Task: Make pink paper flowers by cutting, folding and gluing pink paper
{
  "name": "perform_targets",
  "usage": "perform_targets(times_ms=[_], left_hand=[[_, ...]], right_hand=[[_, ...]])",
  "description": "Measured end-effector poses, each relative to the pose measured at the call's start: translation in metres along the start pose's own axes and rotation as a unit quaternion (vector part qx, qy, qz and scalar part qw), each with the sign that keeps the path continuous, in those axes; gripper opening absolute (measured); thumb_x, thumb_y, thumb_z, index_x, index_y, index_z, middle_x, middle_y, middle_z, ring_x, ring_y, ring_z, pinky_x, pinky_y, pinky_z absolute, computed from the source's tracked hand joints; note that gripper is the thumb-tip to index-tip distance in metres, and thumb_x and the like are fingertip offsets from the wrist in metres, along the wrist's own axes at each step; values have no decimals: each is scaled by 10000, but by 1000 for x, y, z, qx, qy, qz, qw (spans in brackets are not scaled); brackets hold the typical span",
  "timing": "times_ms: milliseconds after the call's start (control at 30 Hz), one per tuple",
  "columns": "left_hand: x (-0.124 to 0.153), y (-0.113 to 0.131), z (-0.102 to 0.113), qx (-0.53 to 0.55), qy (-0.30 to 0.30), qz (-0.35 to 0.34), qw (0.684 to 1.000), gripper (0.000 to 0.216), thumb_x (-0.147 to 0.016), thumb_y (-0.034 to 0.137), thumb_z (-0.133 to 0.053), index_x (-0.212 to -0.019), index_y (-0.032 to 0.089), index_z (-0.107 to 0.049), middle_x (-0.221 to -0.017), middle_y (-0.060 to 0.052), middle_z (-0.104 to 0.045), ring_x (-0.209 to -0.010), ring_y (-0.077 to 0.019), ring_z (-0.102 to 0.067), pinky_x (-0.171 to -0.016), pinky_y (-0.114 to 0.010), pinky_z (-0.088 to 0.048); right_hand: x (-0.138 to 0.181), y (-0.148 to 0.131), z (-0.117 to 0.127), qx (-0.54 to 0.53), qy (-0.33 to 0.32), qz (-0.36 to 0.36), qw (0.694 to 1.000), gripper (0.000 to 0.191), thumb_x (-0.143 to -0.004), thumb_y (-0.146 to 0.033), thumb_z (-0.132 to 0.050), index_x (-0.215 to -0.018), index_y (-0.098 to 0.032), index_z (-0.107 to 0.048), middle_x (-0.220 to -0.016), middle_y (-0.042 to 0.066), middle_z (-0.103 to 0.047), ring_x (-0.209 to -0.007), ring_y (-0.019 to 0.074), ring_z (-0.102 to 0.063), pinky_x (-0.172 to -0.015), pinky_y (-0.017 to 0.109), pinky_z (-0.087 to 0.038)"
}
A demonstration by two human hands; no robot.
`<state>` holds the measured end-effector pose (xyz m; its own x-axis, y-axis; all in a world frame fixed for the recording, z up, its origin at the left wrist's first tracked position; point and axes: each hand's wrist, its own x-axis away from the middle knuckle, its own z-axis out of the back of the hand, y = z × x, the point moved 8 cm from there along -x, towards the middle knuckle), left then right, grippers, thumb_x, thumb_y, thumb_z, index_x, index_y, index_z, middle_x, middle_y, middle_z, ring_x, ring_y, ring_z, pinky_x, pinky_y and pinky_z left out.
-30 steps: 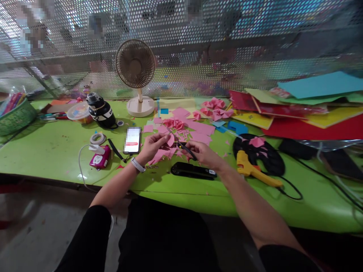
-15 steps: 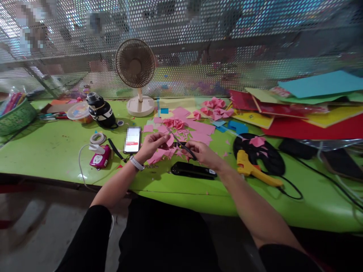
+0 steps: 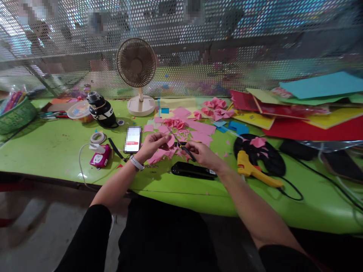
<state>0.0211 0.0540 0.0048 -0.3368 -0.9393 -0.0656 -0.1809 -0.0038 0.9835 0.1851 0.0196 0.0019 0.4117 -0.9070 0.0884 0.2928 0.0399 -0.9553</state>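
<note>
Between the thumb and fingers of my left hand [image 3: 154, 144] is a small piece of pink paper [image 3: 171, 141]. My right hand [image 3: 200, 152] grips a pair of scissors [image 3: 187, 152] by the dark handles, the blades pointing up and to the left, close beside the pink piece. Whether the blades touch the paper I cannot tell. Under and behind both hands lie pink paper scraps [image 3: 164, 154] and larger pink sheets [image 3: 201, 128]. Folded pink paper shapes [image 3: 217, 107] are heaped farther back. A black stapler [image 3: 193, 170] rests on the table just in front of my right hand.
On the green table [image 3: 56, 151] stand a beige fan [image 3: 141, 105] and a black bottle [image 3: 103, 113]. A phone [image 3: 133, 139] and a purple power adapter [image 3: 100, 156] lie left. To the right are a yellow glue gun [image 3: 255, 172] and stacked coloured paper [image 3: 320, 85].
The view has shifted very slightly. My hands keep nearly the same place, and the pink piece shows a bit more of its face beside the scissors.
</note>
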Motion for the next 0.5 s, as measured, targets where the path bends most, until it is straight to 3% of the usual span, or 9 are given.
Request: perform_targets(times_ms=[500], left_hand=[[-1,-1,2,-3,4,2,1000,394,-738,509,-798,-820,135,-703,-643,5,-658,-549,-86,-639,-584,-209,-555]], right_hand=[[1,-5,4,0,22,12,1000,486,-680,-643,-762,-718,-215,-536,-612,-27,-560,-565,140,-549,-529,276,-444]])
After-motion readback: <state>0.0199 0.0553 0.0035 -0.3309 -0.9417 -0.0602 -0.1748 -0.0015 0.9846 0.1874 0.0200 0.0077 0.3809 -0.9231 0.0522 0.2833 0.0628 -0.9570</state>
